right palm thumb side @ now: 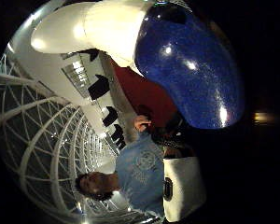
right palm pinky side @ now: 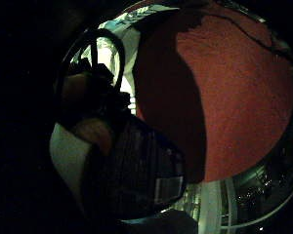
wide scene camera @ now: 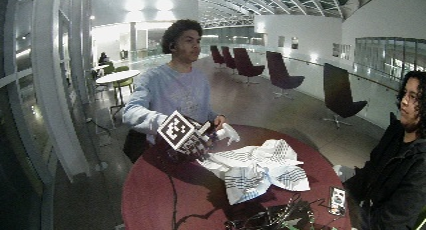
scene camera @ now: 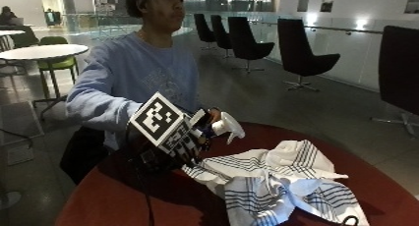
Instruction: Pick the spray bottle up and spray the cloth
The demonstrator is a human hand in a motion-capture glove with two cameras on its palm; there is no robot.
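— Looking from the left first, what do you see?
— A person in a blue top sits at a round red table. The gloved hand is up above the table's left side.
— Is it holding something?
— Yes. Its fingers are curled round the bottle. The bottle is off the table, and its white top points right, toward the cloth.
— Where is the cloth?
— It lies crumpled on the table, just right of the hand. It is white with dark stripes.
— And up close?
— The bottle's blue body sits right by the palm.
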